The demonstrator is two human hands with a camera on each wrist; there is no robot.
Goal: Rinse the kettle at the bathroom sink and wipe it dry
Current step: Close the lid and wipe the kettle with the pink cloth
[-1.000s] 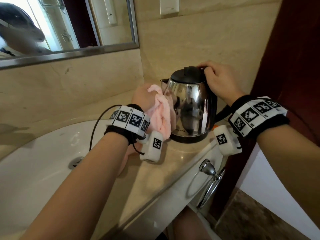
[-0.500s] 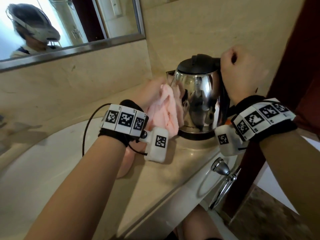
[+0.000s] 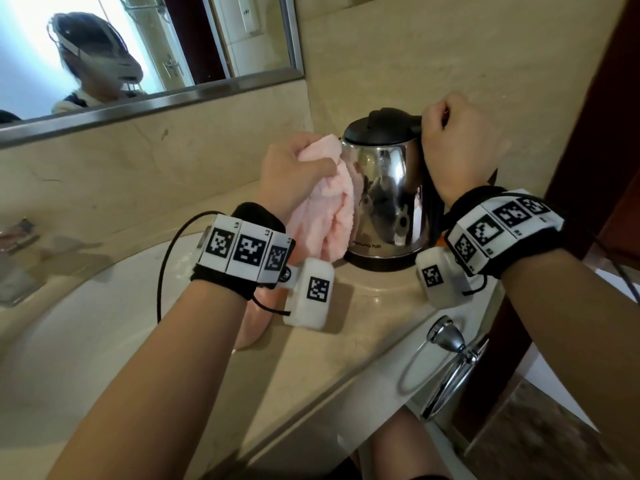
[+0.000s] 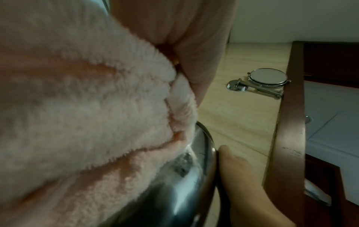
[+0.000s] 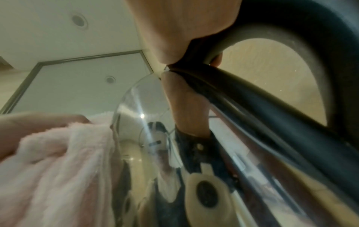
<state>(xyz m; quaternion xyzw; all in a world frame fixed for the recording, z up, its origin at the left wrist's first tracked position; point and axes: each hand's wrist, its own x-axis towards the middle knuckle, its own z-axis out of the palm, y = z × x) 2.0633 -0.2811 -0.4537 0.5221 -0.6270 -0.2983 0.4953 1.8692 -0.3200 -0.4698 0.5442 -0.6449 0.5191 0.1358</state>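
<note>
left hand (image 3: 294,164): clenched on pink cloth (image 3: 325,209), pressing kettle (image 3: 388,195) side
right hand (image 3: 457,150): wrapped round kettle handle
kettle: upright on surface (image 3: 311,368)

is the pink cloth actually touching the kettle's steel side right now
Touching. In the left wrist view the pink cloth lies pressed on the kettle wall with no gap; the head view agrees, with the left hand gripping the cloth.

You have one kettle (image 3: 388,188), one pink cloth (image 3: 329,209), one sink (image 3: 69,327), one towel ring (image 3: 446,362), two wall mirrors (image 3: 145,53) (image 4: 268,78).
</note>
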